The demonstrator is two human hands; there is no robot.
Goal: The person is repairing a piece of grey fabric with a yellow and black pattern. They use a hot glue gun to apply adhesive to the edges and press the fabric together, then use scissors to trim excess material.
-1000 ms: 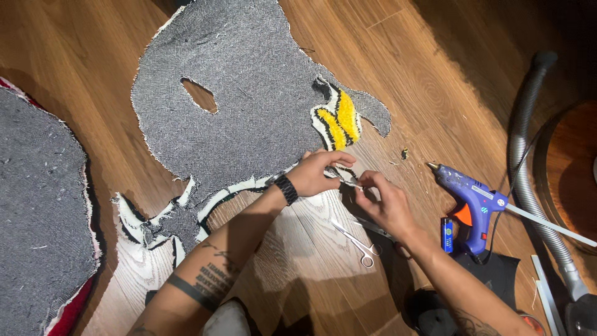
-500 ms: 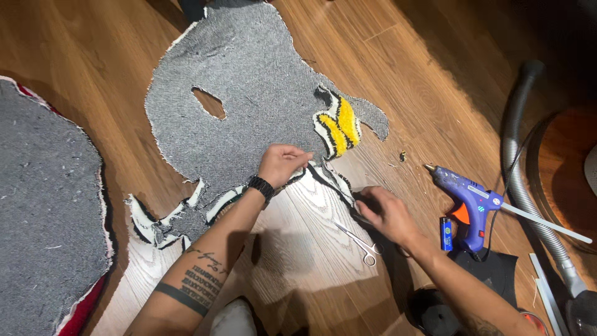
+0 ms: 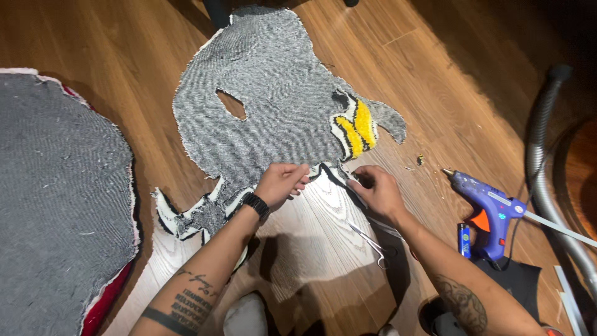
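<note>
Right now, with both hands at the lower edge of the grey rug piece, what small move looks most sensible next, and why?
Probably fold the loose edge strip flat onto the backing. The left hand pinches the lower border of the grey rug piece, and the right hand grips the same edge beside it. The scissors and blue glue gun lie unused on the wooden floor.

I saw a grey woven backing on the cut-out rug, its turned-up edge yellow with black stripes and a white border. The second rug at the side was grey too, with a red and white rim. The floor was warm brown wood grain. The glue gun was purple-blue with an orange trigger. My left wrist wore a black band, and the scissors were silver.
</note>
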